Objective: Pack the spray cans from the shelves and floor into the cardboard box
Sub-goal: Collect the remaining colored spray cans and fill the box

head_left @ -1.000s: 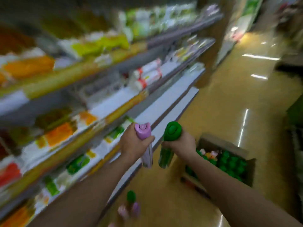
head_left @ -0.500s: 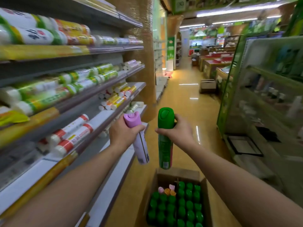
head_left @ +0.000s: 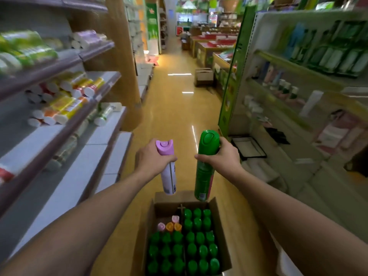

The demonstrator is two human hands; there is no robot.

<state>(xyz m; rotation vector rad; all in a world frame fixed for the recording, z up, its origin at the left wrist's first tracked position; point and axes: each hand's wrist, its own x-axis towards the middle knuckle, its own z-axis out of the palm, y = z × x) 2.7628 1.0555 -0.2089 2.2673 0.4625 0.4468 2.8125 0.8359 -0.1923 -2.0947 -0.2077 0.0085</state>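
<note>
Flanking the aisle, the left shelving (head_left: 65, 148) carries blurred rolls and cans lying on their sides, and the right shelving (head_left: 298, 66) carries bottles and tubes. Between them runs the glossy yellow floor (head_left: 175, 120), with a small carton (head_left: 204, 76) farther down it and a black tray (head_left: 249, 149) at the foot of the right shelving.

Directly below the hands, the open cardboard box (head_left: 165, 209) stands on the floor. It is nearly full of upright green-capped cans (head_left: 199, 246), with a few pink and orange caps (head_left: 171, 226) near its far left corner, where a gap remains.

The right hand (head_left: 223, 158) has its fingers wrapped round the upper part of a green spray can (head_left: 205, 176), whose base hangs over the box's far edge. The left hand (head_left: 153, 158) grips a purple spray can (head_left: 169, 176) just under its cap, its base tilted toward the same edge. The two cans are near each other but apart.

A barcode shows low on the green can; other print is too blurred to read.
</note>
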